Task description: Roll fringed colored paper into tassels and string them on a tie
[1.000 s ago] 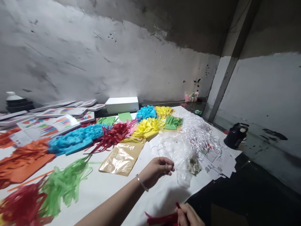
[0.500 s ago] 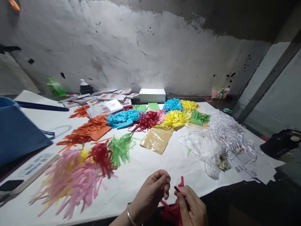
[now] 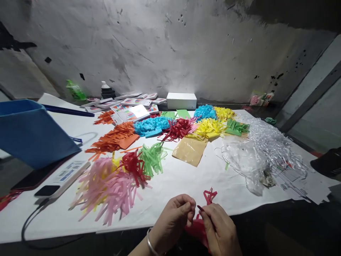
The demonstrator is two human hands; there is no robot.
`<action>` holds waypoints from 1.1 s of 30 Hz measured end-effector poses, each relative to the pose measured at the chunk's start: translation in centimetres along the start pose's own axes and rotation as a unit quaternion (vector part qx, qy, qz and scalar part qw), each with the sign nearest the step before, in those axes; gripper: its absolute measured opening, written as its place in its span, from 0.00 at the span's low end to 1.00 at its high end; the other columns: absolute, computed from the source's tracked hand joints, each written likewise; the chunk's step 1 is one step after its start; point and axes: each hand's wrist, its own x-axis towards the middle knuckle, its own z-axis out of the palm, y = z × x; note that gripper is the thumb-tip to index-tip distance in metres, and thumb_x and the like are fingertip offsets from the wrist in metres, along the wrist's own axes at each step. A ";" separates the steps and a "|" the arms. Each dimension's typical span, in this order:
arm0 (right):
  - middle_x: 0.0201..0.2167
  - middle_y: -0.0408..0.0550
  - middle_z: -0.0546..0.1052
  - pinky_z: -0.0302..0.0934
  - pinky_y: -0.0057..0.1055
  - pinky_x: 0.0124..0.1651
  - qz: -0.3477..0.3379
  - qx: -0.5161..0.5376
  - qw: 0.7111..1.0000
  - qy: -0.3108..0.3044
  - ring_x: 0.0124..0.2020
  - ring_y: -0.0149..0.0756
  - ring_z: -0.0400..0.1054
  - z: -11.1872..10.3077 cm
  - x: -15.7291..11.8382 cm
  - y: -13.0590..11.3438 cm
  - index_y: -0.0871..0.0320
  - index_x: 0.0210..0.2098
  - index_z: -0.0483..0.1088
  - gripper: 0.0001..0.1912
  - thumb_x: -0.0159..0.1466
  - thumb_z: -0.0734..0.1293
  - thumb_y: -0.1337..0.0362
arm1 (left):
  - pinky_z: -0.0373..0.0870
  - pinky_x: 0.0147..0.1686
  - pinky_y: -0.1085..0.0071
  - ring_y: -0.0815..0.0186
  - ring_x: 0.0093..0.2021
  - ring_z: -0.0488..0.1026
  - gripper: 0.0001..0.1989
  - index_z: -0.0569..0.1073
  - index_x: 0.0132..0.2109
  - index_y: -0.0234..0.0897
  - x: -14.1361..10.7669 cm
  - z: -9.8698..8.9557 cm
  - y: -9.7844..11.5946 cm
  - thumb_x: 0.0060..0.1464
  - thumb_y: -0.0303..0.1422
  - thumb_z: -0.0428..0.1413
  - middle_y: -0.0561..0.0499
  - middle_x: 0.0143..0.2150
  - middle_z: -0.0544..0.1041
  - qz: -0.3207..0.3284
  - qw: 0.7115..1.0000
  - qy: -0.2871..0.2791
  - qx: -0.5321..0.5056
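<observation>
My right hand (image 3: 220,227) pinches a red tissue paper tassel (image 3: 196,229). A dark red twisted end pokes out past the fingertips, and a red paper loop (image 3: 210,195) rises above the knuckles. Close beside it on the left, my left hand (image 3: 176,220) has its thumb and fingertips pressed together; whatever they hold is too small to make out. A silver bangle (image 3: 151,242) circles that wrist. Both hands are over the table's near edge, with the tassel's lower part hanging dark beneath them. Pink (image 3: 117,188), red (image 3: 135,167) and light green tassels (image 3: 153,156) lie to the left.
Farther back lie orange (image 3: 110,138), blue (image 3: 153,124) and yellow fringed bundles (image 3: 210,127), beside a brown packet (image 3: 189,151). Silver tinsel (image 3: 269,142) and clear plastic (image 3: 243,160) cover the right. A blue box (image 3: 37,131) and a white device with a cable (image 3: 62,179) stand left.
The view has turned a little left, so the table's contents sit farther right in the picture. My hands remain close together, and the red paper above my right hand now forms a loop.
</observation>
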 end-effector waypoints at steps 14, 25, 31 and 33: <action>0.29 0.47 0.72 0.59 0.33 0.35 -0.040 -0.019 0.998 -0.050 0.31 0.37 0.65 -0.6 0.5 -0.8 0.58 0.40 0.66 0.09 0.68 0.59 0.76 | 0.58 0.17 0.82 0.76 0.14 0.66 0.17 0.78 0.30 0.32 -0.6 -1.4 -0.7 0.40 0.39 0.73 0.54 0.17 0.75 -0.019 1.000 -0.008 0.017; 0.24 0.44 0.69 0.52 0.34 0.34 -0.109 -0.057 0.985 -0.120 0.25 0.34 0.59 -2.6 2.7 -1.8 0.58 0.33 0.63 0.11 0.65 0.57 0.78 | 0.68 0.21 0.78 0.72 0.18 0.71 0.16 0.79 0.33 0.31 -1.8 -0.8 0.3 0.45 0.41 0.70 0.52 0.19 0.77 0.017 0.990 0.007 0.143; 0.23 0.43 0.67 0.52 0.34 0.35 -0.117 -0.063 0.981 -0.139 0.26 0.33 0.59 -3.1 2.7 -1.5 0.58 0.31 0.63 0.10 0.64 0.57 0.77 | 0.70 0.23 0.77 0.71 0.21 0.72 0.12 0.78 0.32 0.33 -2.4 -0.2 0.8 0.51 0.39 0.66 0.52 0.25 0.77 0.077 0.968 -0.027 0.238; 0.23 0.43 0.67 0.52 0.34 0.34 -0.114 -0.071 0.982 -0.136 0.25 0.33 0.58 -3.1 2.6 -1.4 0.58 0.30 0.63 0.11 0.64 0.57 0.77 | 0.69 0.23 0.77 0.71 0.21 0.71 0.12 0.78 0.33 0.33 -2.4 -0.1 0.8 0.53 0.39 0.65 0.52 0.25 0.76 0.082 0.963 -0.039 0.255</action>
